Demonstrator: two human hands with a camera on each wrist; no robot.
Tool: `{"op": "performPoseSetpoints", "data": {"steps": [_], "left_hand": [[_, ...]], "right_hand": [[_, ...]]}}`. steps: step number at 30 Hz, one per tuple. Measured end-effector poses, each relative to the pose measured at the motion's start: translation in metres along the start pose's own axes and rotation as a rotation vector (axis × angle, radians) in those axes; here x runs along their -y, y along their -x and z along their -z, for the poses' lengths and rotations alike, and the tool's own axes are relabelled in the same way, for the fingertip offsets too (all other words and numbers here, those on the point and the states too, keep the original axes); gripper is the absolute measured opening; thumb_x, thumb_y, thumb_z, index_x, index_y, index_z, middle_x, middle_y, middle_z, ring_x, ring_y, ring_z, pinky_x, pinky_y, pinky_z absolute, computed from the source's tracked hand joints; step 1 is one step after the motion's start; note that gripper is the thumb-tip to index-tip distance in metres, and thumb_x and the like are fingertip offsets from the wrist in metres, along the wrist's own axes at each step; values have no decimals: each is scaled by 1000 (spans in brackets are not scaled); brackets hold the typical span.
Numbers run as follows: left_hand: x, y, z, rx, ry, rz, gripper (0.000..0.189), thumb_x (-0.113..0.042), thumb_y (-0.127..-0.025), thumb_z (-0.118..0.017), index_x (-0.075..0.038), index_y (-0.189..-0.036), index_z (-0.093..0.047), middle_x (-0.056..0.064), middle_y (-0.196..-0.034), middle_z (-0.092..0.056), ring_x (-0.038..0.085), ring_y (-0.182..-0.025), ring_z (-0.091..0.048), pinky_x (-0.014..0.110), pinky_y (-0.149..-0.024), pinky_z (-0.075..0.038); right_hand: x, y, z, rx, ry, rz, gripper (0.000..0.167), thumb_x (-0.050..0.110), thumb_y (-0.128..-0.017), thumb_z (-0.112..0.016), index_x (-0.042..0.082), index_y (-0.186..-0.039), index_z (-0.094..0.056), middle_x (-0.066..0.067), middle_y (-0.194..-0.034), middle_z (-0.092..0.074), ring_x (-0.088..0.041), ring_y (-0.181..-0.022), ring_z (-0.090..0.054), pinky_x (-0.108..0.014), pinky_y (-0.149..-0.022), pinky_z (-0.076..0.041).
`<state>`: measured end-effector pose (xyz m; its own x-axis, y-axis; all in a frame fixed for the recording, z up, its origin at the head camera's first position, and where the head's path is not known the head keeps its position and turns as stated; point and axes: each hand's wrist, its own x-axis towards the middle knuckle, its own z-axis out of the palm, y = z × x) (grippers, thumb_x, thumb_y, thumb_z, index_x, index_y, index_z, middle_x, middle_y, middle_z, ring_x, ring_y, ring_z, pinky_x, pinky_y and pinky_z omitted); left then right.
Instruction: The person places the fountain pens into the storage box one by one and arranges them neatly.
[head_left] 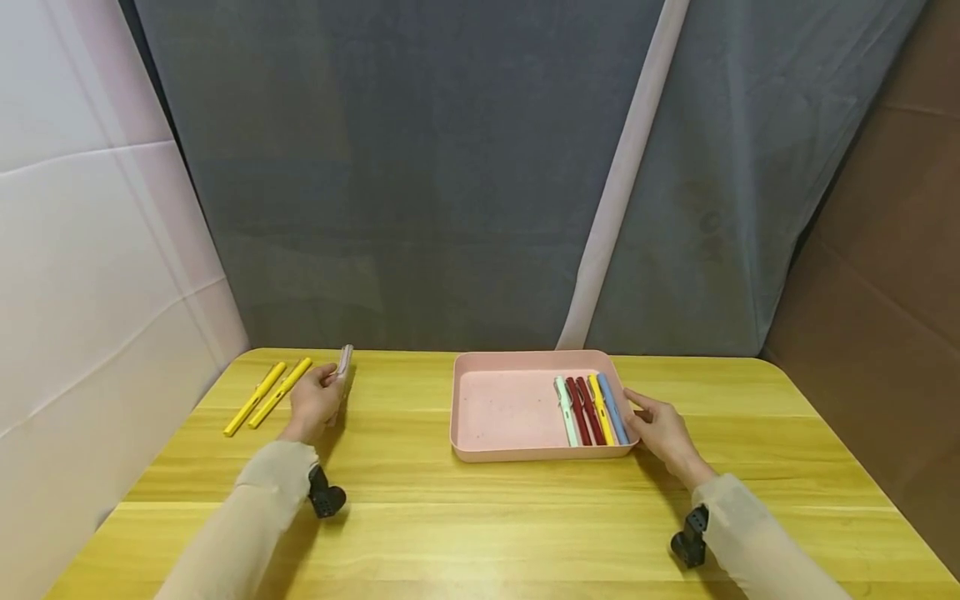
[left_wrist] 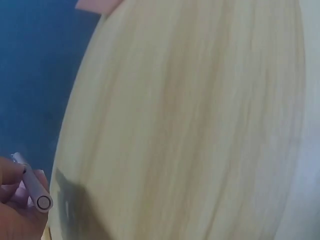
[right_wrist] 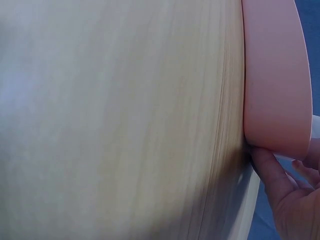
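Note:
Above the table's far left part, my left hand (head_left: 315, 402) pinches a pale pinkish pen (head_left: 345, 360) that stands tilted upward. In the left wrist view, the pen's round end (left_wrist: 44, 202) faces the camera beside the fingers. Two yellow pens (head_left: 257, 400) lie side by side just left of this hand. Against the outer right side of a pink tray (head_left: 480, 456) rests my right hand (head_left: 663, 433). Its thumb (right_wrist: 272, 172) touches the tray's lower corner. Inside the tray's right part, a mint pen (head_left: 566, 412), two dark red pens (head_left: 579, 412), a yellow pen (head_left: 602, 408) and a blue pen (head_left: 613, 408) lie in a row.
The wood-grain table (head_left: 420, 533) has rounded far corners. A grey curtain (head_left: 450, 183) hangs behind it, a white sheet (head_left: 90, 250) at the left and a brown panel (head_left: 885, 275) at the right.

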<state>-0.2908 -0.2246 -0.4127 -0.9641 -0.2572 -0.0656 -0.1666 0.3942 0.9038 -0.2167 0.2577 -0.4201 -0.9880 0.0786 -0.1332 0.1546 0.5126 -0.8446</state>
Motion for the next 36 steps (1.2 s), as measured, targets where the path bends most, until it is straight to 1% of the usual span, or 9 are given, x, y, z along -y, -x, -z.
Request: {"op": "performPoseSetpoints", "data": {"steps": [1,7,12,15,22,26,29,32,36], "left_hand": [[-1,0,-1,8,37,12,46,-11,-95,-46,4,-138,-40,16,-111,-51,3,-51,-43,21,-41,-38],[-12,6,-9,21,162,23,44,-6,-96,-45,3,-139,-39,10,-103,-51,4,-66,-50,18,-52,-43],[-20,9,-16,26,210,-9,44,-4,-96,-45,6,-139,-39,21,-113,-53,1,-72,-55,15,-61,-47],[-24,10,-19,36,232,-26,44,-3,-96,-45,7,-139,-38,23,-114,-54,-1,-70,-56,15,-64,-48],[-29,14,-22,78,302,-33,45,-2,-97,-45,7,-139,-37,2,-92,-57,-1,-69,-57,17,-66,-49],[-31,15,-24,94,343,-36,45,-2,-97,-44,7,-140,-35,-5,-85,-56,-1,-68,-58,16,-66,-50],[-32,16,-26,106,368,-30,46,-1,-97,-43,7,-141,-33,0,-90,-57,-1,-68,-58,16,-66,-50],[-34,18,-29,122,385,-23,47,-1,-98,-42,6,-143,-30,14,-106,-56,-2,-69,-60,17,-69,-52],[-37,21,-33,145,381,-20,48,-2,-98,-41,5,-144,-28,30,-126,-45,-2,-73,-62,18,-74,-52]], "right_hand": [[0,0,0,-1,-1,1,52,3,-96,-46,4,-146,-32,-30,-143,-35,-42,-123,-46,-44,-89,-49],[-1,-2,0,-8,2,-6,51,4,-96,-47,5,-145,-33,-29,-143,-35,-42,-123,-46,-45,-90,-48],[-1,-3,-1,-8,2,-9,52,4,-96,-47,6,-146,-32,-29,-144,-34,-42,-124,-45,-46,-92,-46],[-1,-3,-1,-6,-9,-5,52,3,-96,-47,6,-146,-31,-29,-144,-34,-43,-125,-44,-46,-92,-46],[0,-2,-1,-3,-28,12,51,3,-96,-47,4,-145,-32,-30,-142,-35,-43,-124,-45,-45,-91,-46],[-1,-3,-1,-6,-23,8,51,3,-96,-46,5,-145,-32,-30,-142,-36,-43,-123,-46,-45,-91,-46],[-1,-3,-1,-12,-12,2,51,3,-96,-46,6,-145,-32,-30,-142,-37,-42,-123,-47,-44,-91,-47],[-1,-3,-1,-16,-4,8,51,3,-96,-46,5,-145,-32,-30,-141,-38,-41,-121,-48,-44,-90,-48],[-1,-3,-2,-29,3,18,51,4,-96,-47,5,-145,-33,-30,-139,-40,-40,-120,-50,-42,-89,-50]]}}
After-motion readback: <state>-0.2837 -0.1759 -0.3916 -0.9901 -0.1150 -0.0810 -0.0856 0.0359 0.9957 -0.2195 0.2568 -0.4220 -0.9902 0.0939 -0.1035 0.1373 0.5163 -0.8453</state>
